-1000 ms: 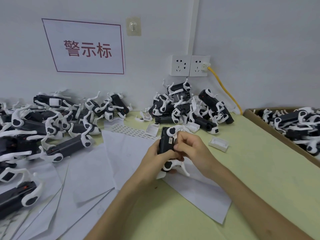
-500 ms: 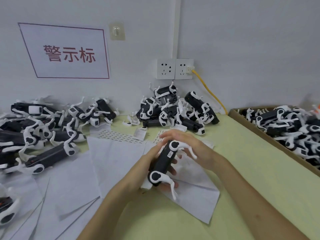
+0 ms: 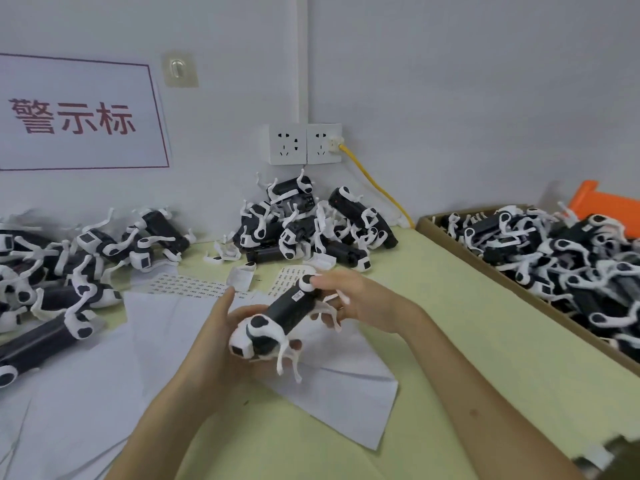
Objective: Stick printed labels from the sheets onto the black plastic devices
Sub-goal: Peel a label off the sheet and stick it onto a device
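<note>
You hold one black device (image 3: 285, 311) tilted above the white backing paper (image 3: 166, 327), with both hands on it. Your left hand (image 3: 218, 344) cradles its lower, white-capped end, fingers curled underneath and thumb raised. Your right hand (image 3: 363, 303) grips the upper end, with one fingertip on the round white cap and the other fingers curled under among the white straps. A small printed label (image 3: 297, 296) sits on the black body near that upper end. Beyond your hands, two label sheets (image 3: 187, 287) lie flat on the yellow-green table (image 3: 467, 306). More devices lie around you — a heap (image 3: 311, 226) against the wall under the sockets (image 3: 304, 143), a second pile (image 3: 69, 265) at the left, and a full cardboard box (image 3: 485, 268) at the right.
</note>
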`<state>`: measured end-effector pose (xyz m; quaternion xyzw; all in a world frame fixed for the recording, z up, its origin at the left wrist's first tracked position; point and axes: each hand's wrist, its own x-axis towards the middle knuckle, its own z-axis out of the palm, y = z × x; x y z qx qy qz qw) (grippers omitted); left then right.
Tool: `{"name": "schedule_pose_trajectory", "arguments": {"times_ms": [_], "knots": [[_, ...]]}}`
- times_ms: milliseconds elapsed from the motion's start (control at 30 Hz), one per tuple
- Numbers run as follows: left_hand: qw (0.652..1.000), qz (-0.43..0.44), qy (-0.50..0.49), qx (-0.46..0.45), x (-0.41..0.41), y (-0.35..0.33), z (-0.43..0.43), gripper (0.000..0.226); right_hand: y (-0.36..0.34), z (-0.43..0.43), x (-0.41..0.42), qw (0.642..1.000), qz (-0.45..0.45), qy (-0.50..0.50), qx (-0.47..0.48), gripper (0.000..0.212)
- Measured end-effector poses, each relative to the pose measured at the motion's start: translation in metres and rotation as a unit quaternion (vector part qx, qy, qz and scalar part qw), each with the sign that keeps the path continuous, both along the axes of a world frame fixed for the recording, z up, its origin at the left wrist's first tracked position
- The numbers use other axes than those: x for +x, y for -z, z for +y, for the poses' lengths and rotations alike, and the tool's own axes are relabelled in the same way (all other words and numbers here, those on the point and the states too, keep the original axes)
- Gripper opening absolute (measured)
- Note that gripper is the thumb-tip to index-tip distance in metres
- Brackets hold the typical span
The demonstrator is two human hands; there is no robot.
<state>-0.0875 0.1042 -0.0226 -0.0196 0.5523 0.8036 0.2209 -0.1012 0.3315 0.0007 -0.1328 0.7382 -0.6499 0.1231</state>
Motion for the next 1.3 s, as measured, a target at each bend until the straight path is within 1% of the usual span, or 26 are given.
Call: {"name": "schedule_pose_trajectory", "arguments": {"times_ms": [33, 67, 100, 133, 167, 200, 233, 267, 300, 333, 400, 433, 467, 533, 600, 667, 767, 833, 900, 933, 1000, 1067, 1167, 1200, 1233, 1300], "knots": [[0.999, 0.023, -0.022, -0.006, -0.001, 0.001, -0.001, 0.063, -0.005, 0.006, 0.000, 0.999, 0.001, 0.031, -0.023, 0.039], [0.998, 0.039, -0.044, -0.004, -0.003, 0.002, -0.002, 0.055, -0.009, 0.012, -0.001, 0.995, 0.005, 0.065, -0.073, 0.039], [0.998, 0.040, -0.058, 0.001, -0.003, 0.003, -0.003, 0.048, -0.012, 0.021, -0.001, 0.982, 0.009, 0.095, -0.161, 0.039], [0.997, 0.036, -0.066, 0.005, -0.004, 0.004, -0.003, 0.045, -0.017, 0.031, -0.002, 0.951, 0.011, 0.102, -0.292, 0.041], [0.997, 0.031, -0.068, 0.003, -0.004, 0.004, -0.003, 0.043, -0.021, 0.042, 0.000, 0.895, 0.020, 0.071, -0.440, 0.046], [0.997, 0.031, -0.065, -0.003, -0.004, 0.006, -0.003, 0.043, -0.024, 0.053, 0.002, 0.825, 0.032, 0.019, -0.564, 0.057], [0.998, 0.031, -0.059, -0.007, -0.003, 0.006, -0.001, 0.044, -0.027, 0.063, 0.006, 0.771, 0.049, -0.024, -0.635, 0.068], [0.998, 0.034, -0.053, -0.009, -0.003, 0.007, 0.000, 0.044, -0.028, 0.071, 0.007, 0.754, 0.070, -0.032, -0.652, 0.074], [0.998, 0.038, -0.046, -0.009, -0.002, 0.007, 0.001, 0.045, -0.028, 0.075, 0.005, 0.766, 0.083, 0.003, -0.637, 0.072], [0.998, 0.042, -0.041, -0.011, -0.001, 0.007, 0.002, 0.045, -0.024, 0.075, 0.000, 0.788, 0.076, 0.064, -0.607, 0.065], [0.998, 0.046, -0.039, -0.016, 0.001, 0.007, 0.004, 0.045, -0.015, 0.066, -0.009, 0.821, 0.012, 0.203, -0.534, 0.047], [0.998, 0.046, -0.042, -0.018, 0.001, 0.005, 0.004, 0.044, -0.009, 0.057, -0.013, 0.835, -0.021, 0.256, -0.487, 0.040], [0.998, 0.047, -0.047, -0.021, 0.001, 0.005, 0.004, 0.043, -0.004, 0.048, -0.016, 0.850, -0.049, 0.298, -0.431, 0.033], [0.997, 0.045, -0.058, -0.021, 0.001, 0.004, 0.003, 0.041, 0.004, 0.031, -0.019, 0.882, -0.084, 0.335, -0.320, 0.023], [0.996, 0.040, -0.071, -0.020, 0.000, 0.004, 0.002, 0.040, 0.009, 0.019, -0.019, 0.913, -0.072, 0.330, -0.229, 0.017], [0.996, 0.037, -0.081, -0.021, -0.001, 0.004, 0.003, 0.038, 0.011, 0.008, -0.018, 0.936, -0.038, 0.311, -0.160, 0.015], [0.993, 0.052, -0.097, -0.042, 0.000, 0.001, 0.004, 0.035, 0.017, -0.009, -0.017, 0.958, 0.020, 0.283, -0.047, 0.019], [0.984, 0.099, -0.120, -0.085, 0.001, -0.001, 0.004, 0.030, 0.026, -0.019, -0.015, 0.959, 0.073, 0.267, 0.059, 0.021], [0.970, 0.160, -0.143, -0.117, 0.006, -0.003, 0.004, 0.023, 0.038, -0.028, -0.013, 0.943, 0.135, 0.249, 0.173, 0.022], [0.963, 0.187, -0.151, -0.125, 0.007, -0.005, 0.002, 0.020, 0.043, -0.031, -0.011, 0.934, 0.158, 0.239, 0.215, 0.022], [0.949, 0.228, -0.168, -0.139, 0.006, -0.009, -0.004, 0.015, 0.050, -0.037, -0.009, 0.928, 0.172, 0.216, 0.251, 0.021], [0.922, 0.266, -0.219, -0.177, -0.001, -0.015, -0.018, 0.014, 0.055, -0.041, -0.010, 0.928, 0.169, 0.200, 0.265, 0.022], [0.849, 0.310, -0.326, -0.279, -0.014, -0.025, -0.050, 0.017, 0.058, -0.042, -0.013, 0.923, 0.171, 0.189, 0.289, 0.024], [0.815, 0.315, -0.349, -0.340, -0.019, -0.027, -0.063, 0.022, 0.057, -0.041, -0.015, 0.922, 0.171, 0.186, 0.295, 0.024], [0.773, 0.308, -0.365, -0.418, -0.025, -0.028, -0.076, 0.030, 0.057, -0.040, -0.015, 0.921, 0.170, 0.182, 0.300, 0.024], [0.684, 0.263, -0.378, -0.565, -0.035, -0.027, -0.102, 0.048, 0.056, -0.040, -0.015, 0.920, 0.172, 0.175, 0.307, 0.023]]}}
